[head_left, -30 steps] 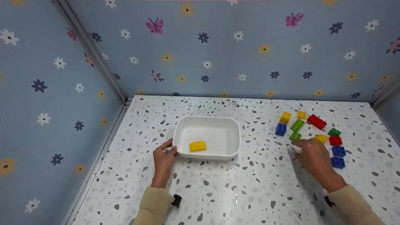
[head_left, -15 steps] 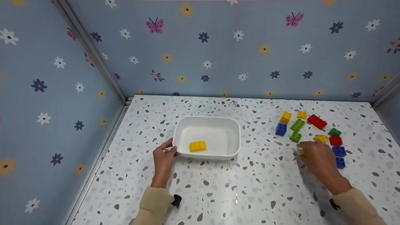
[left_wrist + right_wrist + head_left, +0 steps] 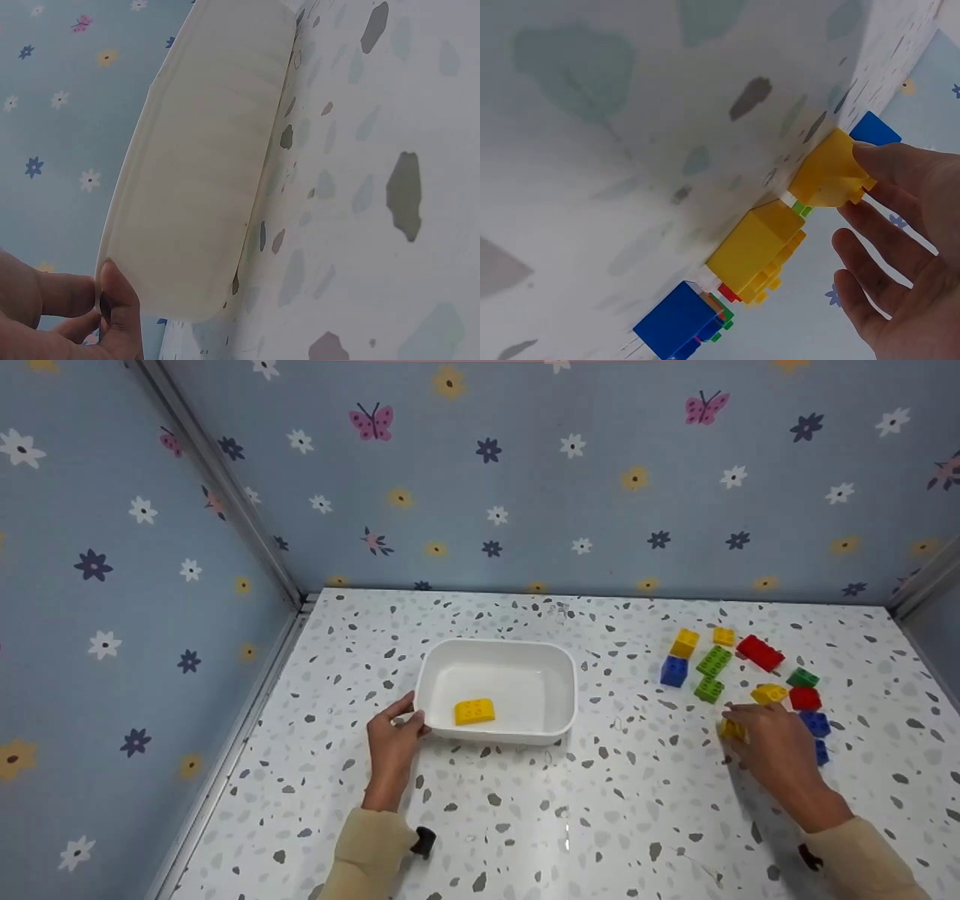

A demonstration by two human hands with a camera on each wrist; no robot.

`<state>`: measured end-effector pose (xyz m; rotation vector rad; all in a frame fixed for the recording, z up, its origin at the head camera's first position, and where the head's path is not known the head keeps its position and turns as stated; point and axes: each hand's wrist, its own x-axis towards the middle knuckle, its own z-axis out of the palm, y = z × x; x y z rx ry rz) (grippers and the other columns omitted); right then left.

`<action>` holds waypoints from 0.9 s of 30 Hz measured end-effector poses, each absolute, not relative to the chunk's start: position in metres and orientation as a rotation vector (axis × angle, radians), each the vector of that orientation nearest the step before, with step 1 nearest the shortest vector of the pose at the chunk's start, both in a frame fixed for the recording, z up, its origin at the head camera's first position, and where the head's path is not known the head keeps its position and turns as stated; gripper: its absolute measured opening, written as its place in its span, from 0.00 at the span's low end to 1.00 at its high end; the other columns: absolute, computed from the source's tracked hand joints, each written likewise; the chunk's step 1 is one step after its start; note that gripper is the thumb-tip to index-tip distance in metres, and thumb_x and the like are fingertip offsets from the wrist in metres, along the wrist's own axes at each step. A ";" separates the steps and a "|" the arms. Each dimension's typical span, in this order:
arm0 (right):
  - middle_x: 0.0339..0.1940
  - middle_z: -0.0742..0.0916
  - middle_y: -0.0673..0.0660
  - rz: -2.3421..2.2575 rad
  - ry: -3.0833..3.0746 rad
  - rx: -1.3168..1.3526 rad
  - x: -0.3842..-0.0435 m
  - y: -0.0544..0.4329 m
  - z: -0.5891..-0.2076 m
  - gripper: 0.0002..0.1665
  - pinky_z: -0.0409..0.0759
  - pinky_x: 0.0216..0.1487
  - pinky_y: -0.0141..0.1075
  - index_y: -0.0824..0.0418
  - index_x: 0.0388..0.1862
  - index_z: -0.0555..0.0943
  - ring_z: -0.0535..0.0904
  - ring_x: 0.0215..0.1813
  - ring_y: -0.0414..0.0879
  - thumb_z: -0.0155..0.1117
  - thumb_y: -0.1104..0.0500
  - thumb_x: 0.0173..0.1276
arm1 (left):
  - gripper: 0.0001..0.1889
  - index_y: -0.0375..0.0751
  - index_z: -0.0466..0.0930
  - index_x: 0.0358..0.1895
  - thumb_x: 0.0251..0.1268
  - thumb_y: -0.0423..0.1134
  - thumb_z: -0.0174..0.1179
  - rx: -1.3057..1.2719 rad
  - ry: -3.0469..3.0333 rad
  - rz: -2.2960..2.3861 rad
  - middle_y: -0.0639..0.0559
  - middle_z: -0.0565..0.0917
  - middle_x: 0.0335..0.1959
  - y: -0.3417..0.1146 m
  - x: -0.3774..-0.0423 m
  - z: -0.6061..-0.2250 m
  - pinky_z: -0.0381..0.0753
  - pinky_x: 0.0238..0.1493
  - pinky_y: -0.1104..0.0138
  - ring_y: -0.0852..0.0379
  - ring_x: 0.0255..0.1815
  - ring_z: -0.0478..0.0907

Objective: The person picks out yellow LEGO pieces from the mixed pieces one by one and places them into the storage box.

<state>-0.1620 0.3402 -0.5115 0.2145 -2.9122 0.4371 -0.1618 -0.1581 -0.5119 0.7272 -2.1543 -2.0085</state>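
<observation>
A white rectangular plastic tub [image 3: 551, 682] stands on the speckled table with one yellow toy brick [image 3: 475, 711] inside. At its left front corner my left hand [image 3: 394, 741] pinches the rim, thumb on the outer wall in the left wrist view. To the right, my right hand [image 3: 772, 746] pinches a yellow brick [image 3: 829, 171] between thumb and index finger, low at the table. The other fingers are spread apart from it. Beside this lie another yellow brick [image 3: 754, 246] and a blue brick [image 3: 676, 322]. My right hand partly covers the nearest blue bricks in the head view.
Around the right hand lie loose bricks: a standing blue one [image 3: 674, 670], a tall yellow one [image 3: 685, 643], light green ones [image 3: 715, 661], a long red one [image 3: 760, 652] and a dark green one [image 3: 803, 678]. A flower-patterned wall [image 3: 525, 495] closes off the back.
My right hand has shifted slightly right and toward me, the yellow brick moving a little with it, uncovering the near light green brick. The left hand and tub have stayed still.
</observation>
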 end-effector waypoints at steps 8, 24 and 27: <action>0.50 0.90 0.71 0.431 -2.908 0.211 -0.162 0.342 -0.511 0.21 0.80 0.53 0.64 0.70 0.53 0.88 0.80 0.51 0.69 0.81 0.70 0.59 | 0.23 0.32 0.76 0.72 0.78 0.27 0.58 0.712 -2.178 -1.999 0.35 0.77 0.61 -0.157 -0.162 -0.511 0.84 0.41 0.77 0.59 0.38 0.77; 0.49 0.90 0.71 0.426 -2.861 0.268 -0.162 0.342 -0.514 0.22 0.80 0.54 0.65 0.72 0.52 0.88 0.81 0.51 0.71 0.80 0.75 0.57 | 0.23 0.30 0.77 0.71 0.75 0.24 0.59 0.737 -2.089 -2.063 0.35 0.77 0.59 -0.158 -0.161 -0.511 0.85 0.40 0.76 0.61 0.36 0.74; 0.49 0.90 0.71 0.416 -2.859 0.266 -0.161 0.341 -0.515 0.21 0.80 0.54 0.65 0.72 0.51 0.88 0.81 0.51 0.70 0.80 0.75 0.57 | 0.23 0.31 0.77 0.71 0.75 0.25 0.59 0.744 -2.122 -2.041 0.36 0.77 0.60 -0.159 -0.160 -0.512 0.84 0.41 0.77 0.60 0.37 0.75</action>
